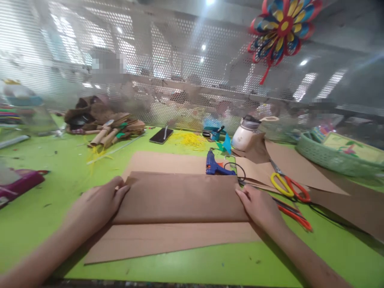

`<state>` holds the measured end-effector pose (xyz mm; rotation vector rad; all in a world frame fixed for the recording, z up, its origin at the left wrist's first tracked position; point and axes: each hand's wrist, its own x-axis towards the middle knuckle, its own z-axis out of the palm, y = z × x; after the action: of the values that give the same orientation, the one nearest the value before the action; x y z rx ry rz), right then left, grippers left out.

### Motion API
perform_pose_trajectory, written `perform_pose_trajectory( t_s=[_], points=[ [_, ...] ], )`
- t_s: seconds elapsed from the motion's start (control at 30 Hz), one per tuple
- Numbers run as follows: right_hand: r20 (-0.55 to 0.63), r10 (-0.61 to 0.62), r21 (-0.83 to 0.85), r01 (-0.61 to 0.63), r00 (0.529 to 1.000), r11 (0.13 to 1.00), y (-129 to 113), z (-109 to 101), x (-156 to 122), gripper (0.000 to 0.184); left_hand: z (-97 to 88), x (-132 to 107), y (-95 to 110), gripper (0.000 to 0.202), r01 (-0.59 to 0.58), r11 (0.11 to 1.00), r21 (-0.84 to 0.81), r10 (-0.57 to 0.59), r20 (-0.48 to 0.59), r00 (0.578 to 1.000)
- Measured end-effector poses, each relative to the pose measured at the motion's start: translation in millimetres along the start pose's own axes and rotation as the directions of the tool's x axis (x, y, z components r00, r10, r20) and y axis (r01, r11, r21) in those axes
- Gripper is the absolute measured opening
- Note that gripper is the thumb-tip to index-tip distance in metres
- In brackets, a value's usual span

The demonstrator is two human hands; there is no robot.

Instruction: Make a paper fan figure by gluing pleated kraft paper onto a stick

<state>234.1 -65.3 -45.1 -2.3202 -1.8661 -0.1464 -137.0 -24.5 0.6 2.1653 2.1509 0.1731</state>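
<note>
A wide piece of brown paper [183,198] with a fold along its lower side is held up between my two hands. My left hand [97,198] pinches its left edge, thumb and fingers closed. At the right edge, my right hand [259,204] grips it the same way. Beneath it a lighter brown sheet [180,238] shows, with a slanting near edge. Just behind the held paper lies a blue glue gun [214,164] with an orange trigger, its lower part hidden by the paper.
Scissors with yellow and orange handles [291,187] lie right, by orange-handled pliers [295,216] and brown sheets [300,164]. Behind are a phone [161,135], yellow shreds [193,140] and a white bottle [244,134]. Rolled paper [105,134] lies left; a green basket [336,156] stands right.
</note>
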Motion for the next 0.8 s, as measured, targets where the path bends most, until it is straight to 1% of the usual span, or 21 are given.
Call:
perform_pose_trajectory(
  t_s=[0.13,0.23,0.33,0.5,0.8],
  points=[
    [0.028,-0.002,-0.015,0.002,1.0,1.0,4.7,6.6,-0.3,0.03,3.7,0.5,-1.1,0.04,0.03,0.997,0.071,-0.031,0.008,0.999],
    [0.047,-0.004,-0.024,0.005,0.999,1.0,7.4,10.5,-0.6,0.029,7.8,1.0,-4.3,0.039,0.014,0.994,0.107,-0.015,0.009,1.0],
    [0.072,-0.004,-0.022,0.005,0.997,1.0,9.9,13.2,-0.3,0.03,8.0,-0.6,-3.8,0.038,0.004,0.991,0.134,-0.006,0.019,1.0],
    [0.083,0.0,-0.005,0.001,0.997,1.0,13.3,17.4,0.8,0.031,7.3,-1.8,-2.2,0.037,0.006,0.992,0.124,-0.008,0.014,1.0],
    [0.053,-0.002,0.027,0.001,0.999,1.0,15.2,21.0,0.0,0.032,10.5,-0.6,-6.9,0.038,-0.009,0.993,0.119,0.008,0.006,1.0]
  ],
)
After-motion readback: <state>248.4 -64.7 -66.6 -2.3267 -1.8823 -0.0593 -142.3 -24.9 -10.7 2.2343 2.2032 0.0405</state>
